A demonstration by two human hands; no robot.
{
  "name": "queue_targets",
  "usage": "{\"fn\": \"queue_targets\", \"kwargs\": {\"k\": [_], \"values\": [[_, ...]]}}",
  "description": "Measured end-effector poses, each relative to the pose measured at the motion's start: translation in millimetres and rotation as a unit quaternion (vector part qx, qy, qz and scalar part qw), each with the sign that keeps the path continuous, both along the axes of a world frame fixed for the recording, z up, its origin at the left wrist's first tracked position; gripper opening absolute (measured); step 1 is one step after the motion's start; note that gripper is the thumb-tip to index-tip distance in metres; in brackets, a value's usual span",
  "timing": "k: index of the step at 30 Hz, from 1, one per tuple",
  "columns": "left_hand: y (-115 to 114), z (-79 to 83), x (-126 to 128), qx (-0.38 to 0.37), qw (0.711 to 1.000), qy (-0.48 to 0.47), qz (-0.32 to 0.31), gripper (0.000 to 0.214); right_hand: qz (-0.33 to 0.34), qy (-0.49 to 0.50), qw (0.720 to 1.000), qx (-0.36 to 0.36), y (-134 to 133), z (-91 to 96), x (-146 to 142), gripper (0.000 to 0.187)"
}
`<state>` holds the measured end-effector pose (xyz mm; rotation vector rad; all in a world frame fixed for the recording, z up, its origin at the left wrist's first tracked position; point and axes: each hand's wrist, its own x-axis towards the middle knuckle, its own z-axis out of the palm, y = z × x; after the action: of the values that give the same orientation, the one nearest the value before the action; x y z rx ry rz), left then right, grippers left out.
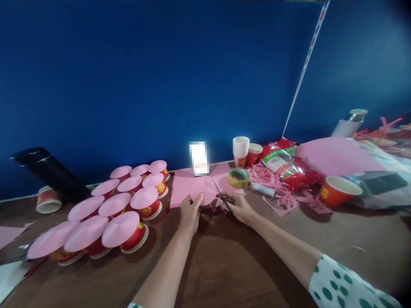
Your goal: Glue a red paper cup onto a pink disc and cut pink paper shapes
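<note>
My left hand (190,211) pinches a round piece of pink paper (204,189), thumb on top of it. In my right hand (238,207) is a pair of scissors (226,204) with dark handles, its blades pointing up beside the right edge of the round. Behind the round lie flat pink paper sheets (180,190). To the left, rows of upturned red paper cups (135,239) carry shallow pink paper cones (121,229). A roll of tape (239,178) sits just beyond my right hand.
Right of my hands are pink paper scraps (282,201), a glue tube (262,189), stacked paper cups (240,150), a red plastic pack (282,162) and a tipped red cup (340,191). A black bottle (51,171) leans at left. A blue wall (144,77) closes the back.
</note>
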<state>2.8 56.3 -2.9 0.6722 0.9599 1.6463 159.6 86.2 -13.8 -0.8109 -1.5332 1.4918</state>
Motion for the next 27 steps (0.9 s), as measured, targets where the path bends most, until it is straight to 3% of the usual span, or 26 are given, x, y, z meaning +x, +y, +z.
{"fn": "queue_targets", "kwargs": {"k": [19,27], "values": [[0.6,1.5,0.5,-0.013,1.0,-0.006,0.012,0.042,-0.011,-0.012,1.0,0.01,-0.7,2.8,-1.4,0.039],[0.7,-0.4,-0.8,-0.016,1.0,0.003,0.02,0.031,-0.016,-0.023,1.0,0.004,-1.0,3.6,-1.9,0.039]]}}
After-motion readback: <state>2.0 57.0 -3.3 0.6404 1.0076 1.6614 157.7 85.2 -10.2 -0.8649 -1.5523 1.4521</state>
